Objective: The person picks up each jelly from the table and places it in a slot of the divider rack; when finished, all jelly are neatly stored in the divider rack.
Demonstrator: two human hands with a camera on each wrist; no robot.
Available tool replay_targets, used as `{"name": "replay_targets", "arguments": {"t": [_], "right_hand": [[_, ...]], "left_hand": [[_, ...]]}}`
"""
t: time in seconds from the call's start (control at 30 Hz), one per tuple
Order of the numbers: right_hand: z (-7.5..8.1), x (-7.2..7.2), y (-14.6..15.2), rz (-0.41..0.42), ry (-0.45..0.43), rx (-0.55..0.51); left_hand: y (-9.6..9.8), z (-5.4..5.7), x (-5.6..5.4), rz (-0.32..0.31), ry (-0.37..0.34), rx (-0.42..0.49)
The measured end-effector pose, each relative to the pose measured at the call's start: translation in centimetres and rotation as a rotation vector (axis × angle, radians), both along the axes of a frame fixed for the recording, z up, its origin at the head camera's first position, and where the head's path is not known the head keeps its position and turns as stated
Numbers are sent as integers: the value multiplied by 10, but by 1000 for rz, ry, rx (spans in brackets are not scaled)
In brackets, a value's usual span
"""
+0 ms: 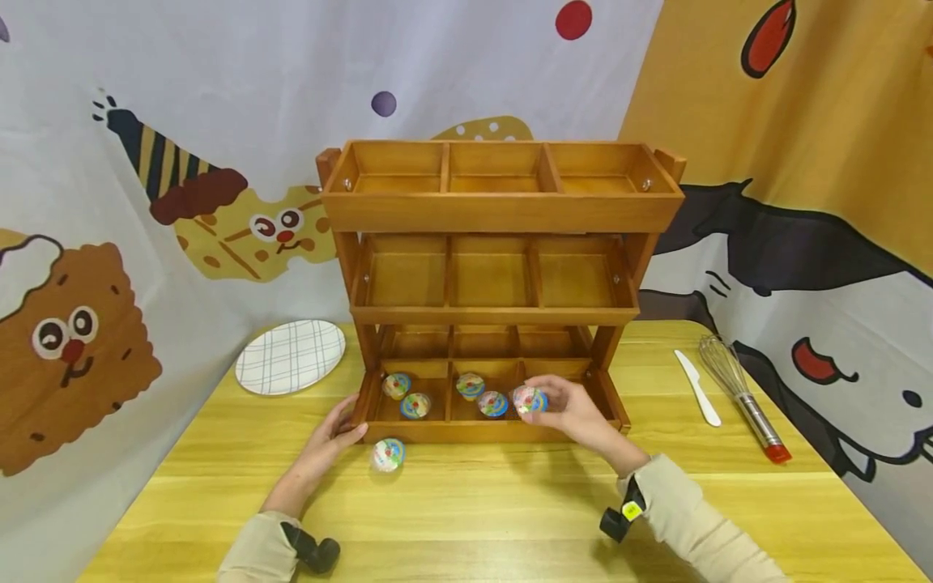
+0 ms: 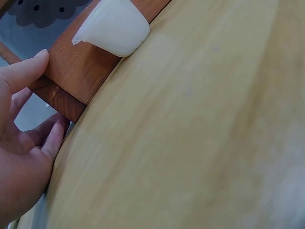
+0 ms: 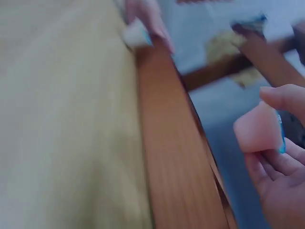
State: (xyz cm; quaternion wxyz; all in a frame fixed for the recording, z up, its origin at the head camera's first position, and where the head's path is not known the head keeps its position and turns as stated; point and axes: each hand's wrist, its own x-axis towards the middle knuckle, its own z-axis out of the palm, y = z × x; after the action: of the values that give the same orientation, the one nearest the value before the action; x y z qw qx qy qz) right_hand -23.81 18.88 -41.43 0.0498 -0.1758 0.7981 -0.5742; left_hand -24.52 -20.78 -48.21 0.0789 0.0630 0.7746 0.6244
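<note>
A three-tier wooden rack [image 1: 481, 212] stands on the table. At its lower left front corner my left hand [image 1: 326, 448] holds on, thumb [image 2: 29, 71] on the front board and fingers around the side. Between thumb and fingers my right hand [image 1: 576, 414] grips a jelly cup [image 3: 259, 129] with a printed lid, above the bottom tier near the right divider. Two jelly cups [image 1: 415, 406] lie in the bottom left compartment and two more jelly cups [image 1: 492, 404] in the middle one. Another jelly cup [image 1: 389, 455] lies on the table before the rack, near my left hand.
A white checked plate [image 1: 290, 357] lies on the table left of the rack. To the right are a white plastic knife [image 1: 697, 389] and a whisk [image 1: 745, 397] with a red-tipped handle. A printed cloth [image 1: 240, 73] hangs behind and at the sides.
</note>
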Motion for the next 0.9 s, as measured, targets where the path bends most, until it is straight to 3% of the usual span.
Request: {"name": "replay_targets", "arguments": {"t": [0.1,0.27,0.47,0.73,0.9], "right_hand": [[-1,-18,15,-137,-29,-3],[-14,-40,28,-315,-95,102],[-27,-58,31,-317,-149,230],[-34,-65,27,-270,-134,217],[-33,-67,23,-290,-165,207]], "left_hand": [[1,1,-1,1,-5,0],[1,0,-2,6,-9,5],[2,0,-2,13,-7,-6],[0,-3,-1,20,-3,6],[-1,-6,-3,26,9,21]]}}
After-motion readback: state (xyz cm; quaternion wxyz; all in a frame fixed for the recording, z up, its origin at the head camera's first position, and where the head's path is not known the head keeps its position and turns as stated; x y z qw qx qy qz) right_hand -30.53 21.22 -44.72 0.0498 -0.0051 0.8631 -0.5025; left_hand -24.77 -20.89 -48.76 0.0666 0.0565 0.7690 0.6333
